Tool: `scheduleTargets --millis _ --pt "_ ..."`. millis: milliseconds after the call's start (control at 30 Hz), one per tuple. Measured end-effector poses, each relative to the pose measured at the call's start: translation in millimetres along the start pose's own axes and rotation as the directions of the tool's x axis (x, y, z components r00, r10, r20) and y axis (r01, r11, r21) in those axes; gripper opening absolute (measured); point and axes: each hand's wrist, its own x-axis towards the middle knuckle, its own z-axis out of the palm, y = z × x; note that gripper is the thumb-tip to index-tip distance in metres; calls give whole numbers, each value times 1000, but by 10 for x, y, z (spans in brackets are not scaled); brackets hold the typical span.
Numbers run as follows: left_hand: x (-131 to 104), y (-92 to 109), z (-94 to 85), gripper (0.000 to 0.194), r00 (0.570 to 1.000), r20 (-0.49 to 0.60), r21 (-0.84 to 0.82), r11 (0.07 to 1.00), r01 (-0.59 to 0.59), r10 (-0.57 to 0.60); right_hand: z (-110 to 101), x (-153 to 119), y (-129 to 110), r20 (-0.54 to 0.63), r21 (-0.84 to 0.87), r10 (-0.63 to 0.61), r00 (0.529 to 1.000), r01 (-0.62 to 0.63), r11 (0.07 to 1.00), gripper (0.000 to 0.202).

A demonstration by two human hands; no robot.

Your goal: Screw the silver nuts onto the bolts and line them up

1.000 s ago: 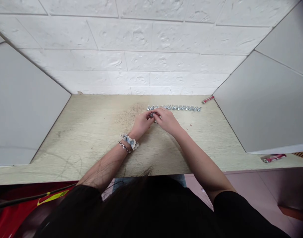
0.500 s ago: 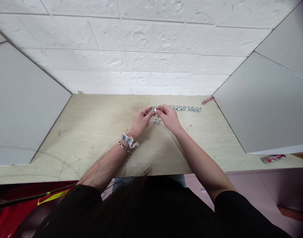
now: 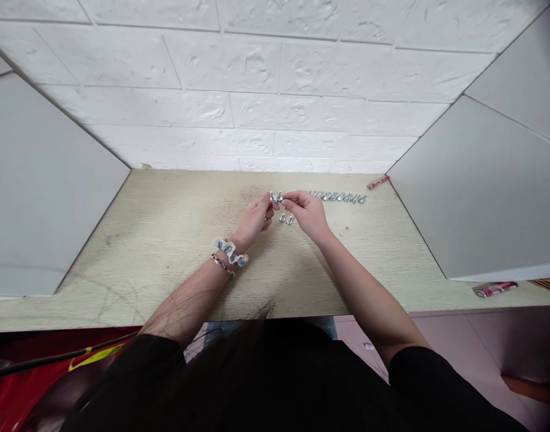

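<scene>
Your left hand (image 3: pixel 254 219) and right hand (image 3: pixel 308 216) nearly meet, each narrowed to a fingertip pinch on small silvery bolts (image 3: pixel 279 197) at the left end of a row of bolts (image 3: pixel 338 196). Which piece each hand grips is too small to tell. The step seems to be fine adjusting of a bolt; the next move likely calls for a light grip that spares its neighbours. The pinched bolts point upward, long axes roughly upright; those at the row's right end lean right. Two loose bolts (image 3: pixel 282 218) stand on the worktop (image 3: pixel 167 240), just on the row's near side.
</scene>
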Motion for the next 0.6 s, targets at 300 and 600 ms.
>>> scheduleTargets --millis 300,600 --pt "-18 43 28 40 997 -11 20 997 75 -75 8 13 24 82 -55 45 996 -41 998 18" --pt "-25 56 35 40 998 -18 68 996 53 -52 8 -15 15 134 -169 30 991 -7 986 21"
